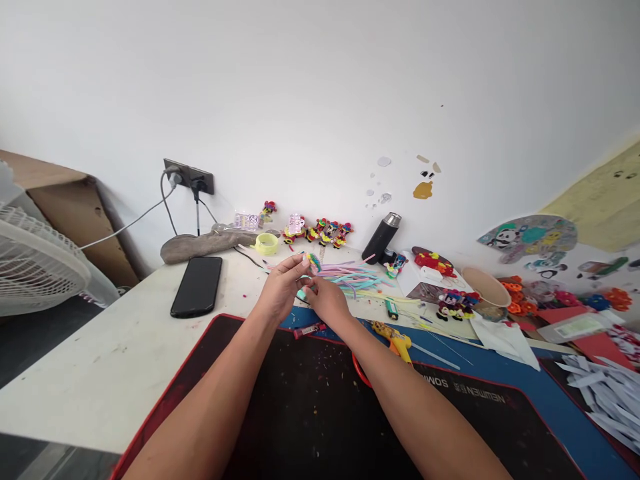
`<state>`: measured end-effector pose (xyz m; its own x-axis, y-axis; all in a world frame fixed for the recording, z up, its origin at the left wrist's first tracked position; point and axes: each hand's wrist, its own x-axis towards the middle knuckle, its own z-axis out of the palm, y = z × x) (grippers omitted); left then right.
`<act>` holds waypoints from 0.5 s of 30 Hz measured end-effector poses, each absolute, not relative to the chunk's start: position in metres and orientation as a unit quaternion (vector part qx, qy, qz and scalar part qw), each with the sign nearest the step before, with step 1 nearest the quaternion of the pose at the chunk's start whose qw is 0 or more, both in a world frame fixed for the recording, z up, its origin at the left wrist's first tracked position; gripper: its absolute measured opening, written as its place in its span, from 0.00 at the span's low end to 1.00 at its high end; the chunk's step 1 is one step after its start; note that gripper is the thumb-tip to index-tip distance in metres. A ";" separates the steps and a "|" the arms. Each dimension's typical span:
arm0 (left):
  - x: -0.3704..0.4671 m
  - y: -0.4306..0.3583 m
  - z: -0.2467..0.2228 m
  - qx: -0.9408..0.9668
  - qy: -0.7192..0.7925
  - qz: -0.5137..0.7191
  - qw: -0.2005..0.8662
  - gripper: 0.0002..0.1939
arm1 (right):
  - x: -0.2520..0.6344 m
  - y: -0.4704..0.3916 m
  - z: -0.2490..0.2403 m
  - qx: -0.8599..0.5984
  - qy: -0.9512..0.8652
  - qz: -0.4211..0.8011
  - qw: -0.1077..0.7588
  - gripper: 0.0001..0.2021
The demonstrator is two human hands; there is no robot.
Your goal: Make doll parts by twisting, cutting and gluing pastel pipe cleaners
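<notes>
My left hand (281, 285) is closed, its thumb and fingertips pinching a small multicoloured fuzzy pipe-cleaner piece (313, 263). Close beside it, my right hand (328, 301) has its fingers curled in at a mint-green fuzzy bit (301, 293). Whether the two bits are joined is hidden by the fingers. Behind the hands lies a loose pile of pastel pipe cleaners (360, 277). A dark red lighter (309, 331) rests on the mat just below my hands. To the right, partly behind my right forearm, is a yellow glue gun (399, 343) with a glue stick in it.
A black phone (197, 287) lies at left, near a yellow tape roll (267, 245). Several fuzzy dolls (330, 233) stand along the wall. A black flask (382, 238) leans at the back. Red-handled scissors (359, 373) sit under my right forearm; a fan (40, 257) stands far left.
</notes>
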<state>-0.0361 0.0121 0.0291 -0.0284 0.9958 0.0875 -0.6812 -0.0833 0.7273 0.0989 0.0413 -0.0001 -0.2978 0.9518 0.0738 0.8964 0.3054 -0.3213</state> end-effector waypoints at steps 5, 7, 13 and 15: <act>-0.037 0.012 0.029 0.316 0.262 0.666 0.623 0.18 | 0.093 0.041 -0.001 -0.571 -0.806 0.120 0.101 0.09; -0.037 0.011 0.029 0.316 0.260 0.663 0.627 0.18 | 0.090 0.039 0.000 -0.565 -0.811 0.124 0.092 0.08; -0.036 0.012 0.028 0.311 0.262 0.658 0.633 0.17 | 0.086 0.033 0.000 -0.559 -0.809 0.140 0.116 0.07; -0.036 0.012 0.027 0.306 0.261 0.660 0.634 0.18 | 0.089 0.032 -0.004 -0.562 -0.789 0.181 0.172 0.06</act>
